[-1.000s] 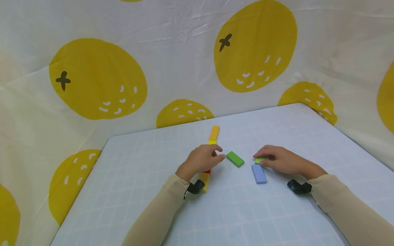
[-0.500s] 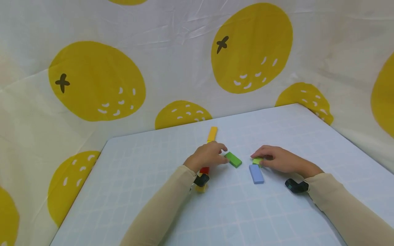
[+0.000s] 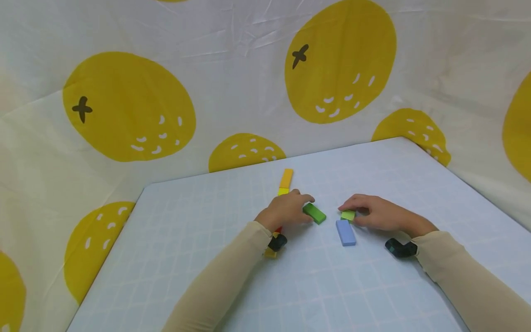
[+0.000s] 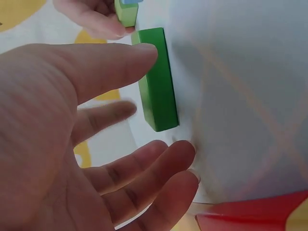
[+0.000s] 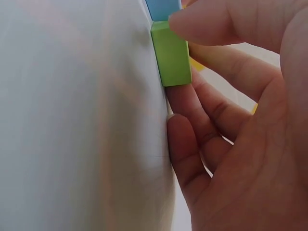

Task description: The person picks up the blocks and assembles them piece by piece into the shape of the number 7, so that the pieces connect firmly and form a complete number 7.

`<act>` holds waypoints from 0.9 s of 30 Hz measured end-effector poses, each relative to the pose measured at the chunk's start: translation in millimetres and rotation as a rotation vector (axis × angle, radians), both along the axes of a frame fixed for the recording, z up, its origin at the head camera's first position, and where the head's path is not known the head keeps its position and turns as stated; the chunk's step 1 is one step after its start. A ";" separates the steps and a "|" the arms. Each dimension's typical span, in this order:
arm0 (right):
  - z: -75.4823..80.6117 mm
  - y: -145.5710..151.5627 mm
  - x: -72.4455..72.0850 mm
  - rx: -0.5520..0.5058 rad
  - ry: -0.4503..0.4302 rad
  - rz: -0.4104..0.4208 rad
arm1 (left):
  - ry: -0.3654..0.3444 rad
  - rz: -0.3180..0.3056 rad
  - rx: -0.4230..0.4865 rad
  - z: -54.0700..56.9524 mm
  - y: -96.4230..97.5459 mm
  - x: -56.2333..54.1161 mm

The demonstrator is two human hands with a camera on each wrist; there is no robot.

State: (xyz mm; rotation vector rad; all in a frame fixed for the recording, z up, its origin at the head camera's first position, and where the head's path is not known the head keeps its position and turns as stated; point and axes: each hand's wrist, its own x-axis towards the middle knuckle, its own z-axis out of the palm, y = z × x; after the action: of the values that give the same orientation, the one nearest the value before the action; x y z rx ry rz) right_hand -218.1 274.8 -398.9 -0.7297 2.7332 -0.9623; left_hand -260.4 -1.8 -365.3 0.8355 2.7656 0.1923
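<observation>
My left hand [image 3: 288, 210] reaches over a row of blocks to a dark green block [image 3: 315, 214], its thumb and forefinger spread either side of it. Seen from the left wrist, the thumb overlaps one end of the green block [image 4: 161, 91] while the other fingers stay apart from it. My right hand [image 3: 381, 213] pinches a light green block [image 3: 347, 215] at the table. In the right wrist view, the thumb lies on the light green block [image 5: 172, 55] near a blue block [image 5: 165, 8]. That blue block [image 3: 345, 233] lies flat at the light green one's near end.
Under and beyond my left arm runs the row: an orange block [image 3: 286, 178] at the far end, then a yellow one [image 3: 283, 191], a red one [image 3: 279, 229] and a yellowish one [image 3: 270, 253]. A fruit-print curtain [image 3: 244, 92] hangs behind the pale table [image 3: 174, 258].
My left hand has moved right from above the row to the dark green block, and its fingers have spread around it. My right hand stays at the light green block.
</observation>
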 end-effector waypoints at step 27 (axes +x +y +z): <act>-5.5 0.5 -3.5 -0.023 0.015 -0.008 | 0.091 -0.094 -0.038 -2.6 9.6 5.4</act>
State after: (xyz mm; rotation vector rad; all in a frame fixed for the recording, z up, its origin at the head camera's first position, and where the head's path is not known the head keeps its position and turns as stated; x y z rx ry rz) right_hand -221.5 275.3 -404.4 -0.7335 2.7444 -0.9958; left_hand -254.9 7.8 -367.9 0.9853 2.7953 0.0857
